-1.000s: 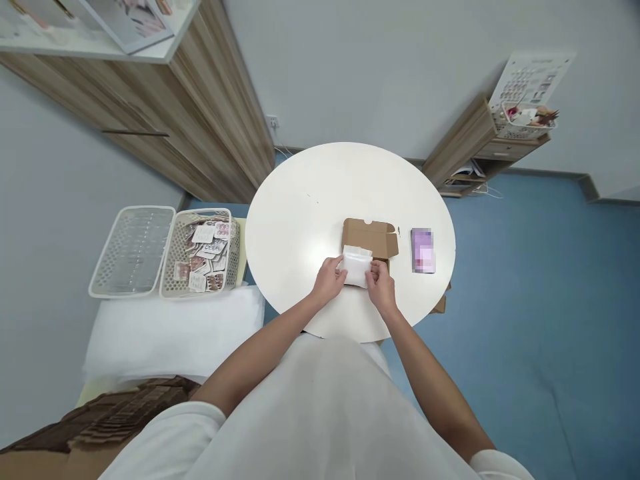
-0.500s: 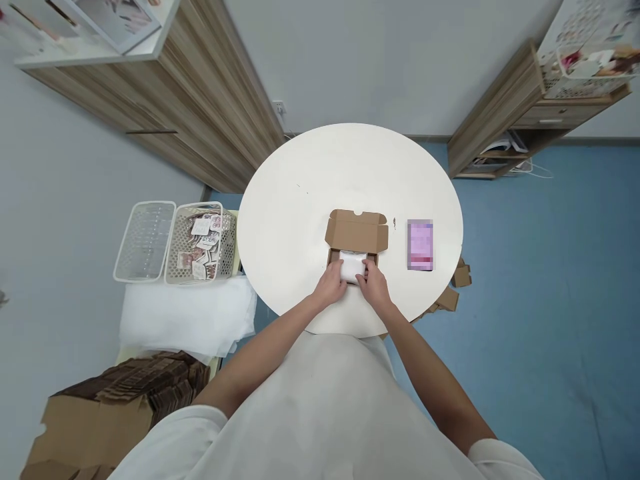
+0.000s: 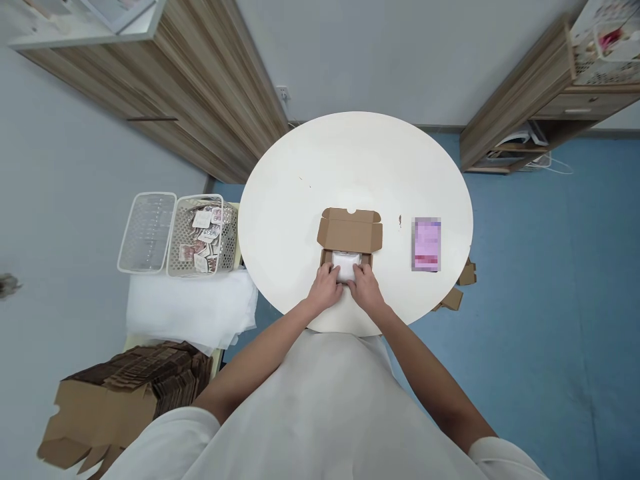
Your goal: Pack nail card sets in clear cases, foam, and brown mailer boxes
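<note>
An open brown cardboard box (image 3: 350, 232) sits near the front edge of the white oval table (image 3: 360, 160), its lid folded back away from me. Inside it lies a white wrapped packet (image 3: 346, 267). At the packet's left side is my left hand (image 3: 325, 287), fingers curled over the box edge. My right hand (image 3: 366, 287) is at the packet's right side, its fingers bent against packet and box. Both hands look closed around the packet's edges; the fingertips are partly hidden. A pink and purple item (image 3: 426, 245) rests to the right on the table.
Left of the table are a white basket of small cards (image 3: 200, 237), a clear-bottomed white basket (image 3: 147, 233), white sheets (image 3: 187, 307) and stacked flat cardboard (image 3: 110, 407). Cardboard pieces (image 3: 453, 299) lie beyond the right edge. Wooden cabinets (image 3: 200, 80) stand behind.
The packet sits slightly lower in the box, with both hands still at it. My right hand's fingers have shifted over its edge. The whole view has turned slightly.
</note>
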### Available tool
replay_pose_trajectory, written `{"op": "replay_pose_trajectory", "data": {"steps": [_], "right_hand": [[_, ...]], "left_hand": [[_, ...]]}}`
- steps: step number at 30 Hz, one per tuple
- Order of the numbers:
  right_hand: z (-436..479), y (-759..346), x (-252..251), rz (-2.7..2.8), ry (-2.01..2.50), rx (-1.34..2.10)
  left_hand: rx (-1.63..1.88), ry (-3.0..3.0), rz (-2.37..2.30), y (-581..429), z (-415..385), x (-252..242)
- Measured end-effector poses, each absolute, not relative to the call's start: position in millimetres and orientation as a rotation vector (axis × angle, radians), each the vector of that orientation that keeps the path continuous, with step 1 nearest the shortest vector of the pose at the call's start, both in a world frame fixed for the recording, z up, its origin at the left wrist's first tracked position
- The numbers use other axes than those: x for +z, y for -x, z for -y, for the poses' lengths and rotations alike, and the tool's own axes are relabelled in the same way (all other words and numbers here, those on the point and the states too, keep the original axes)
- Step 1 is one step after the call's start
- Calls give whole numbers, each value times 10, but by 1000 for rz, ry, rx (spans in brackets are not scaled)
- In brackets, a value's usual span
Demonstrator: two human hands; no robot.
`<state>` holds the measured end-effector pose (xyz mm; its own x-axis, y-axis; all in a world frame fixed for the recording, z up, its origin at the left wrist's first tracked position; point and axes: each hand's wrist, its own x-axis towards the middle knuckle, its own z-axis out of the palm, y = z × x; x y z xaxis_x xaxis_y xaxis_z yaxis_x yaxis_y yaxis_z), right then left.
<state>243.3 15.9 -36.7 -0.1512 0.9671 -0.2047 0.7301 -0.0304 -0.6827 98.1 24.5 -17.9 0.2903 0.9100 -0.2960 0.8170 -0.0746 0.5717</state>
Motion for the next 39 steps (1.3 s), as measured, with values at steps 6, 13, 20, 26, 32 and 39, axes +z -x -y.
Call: {"op": "replay_pose_trajectory", "data": {"steps": [6, 13, 20, 26, 32, 39], "right_hand": [[-298, -2716, -290, 1395, 1723, 878], [-875, -3080, -323, 598, 1650, 1620], [-916, -2813, -98, 883, 1549, 1668], [-718, -2556, 91, 1198, 1486, 1713], [-526, -2371, 82, 1206, 1631, 1665], [-385, -2280, 73, 1124, 1584, 1670]], "left_hand": [[552, -1687, -1629, -661, -447, -59], [593, -867, -1515, -507, -1110, -73], [682, -863, -1383, -443, -1122, -16], [776, -835, -1250, -86, -957, 34], [717, -771, -1202, 159, -856, 12], [597, -911, -1152, 381, -747, 4]]}}
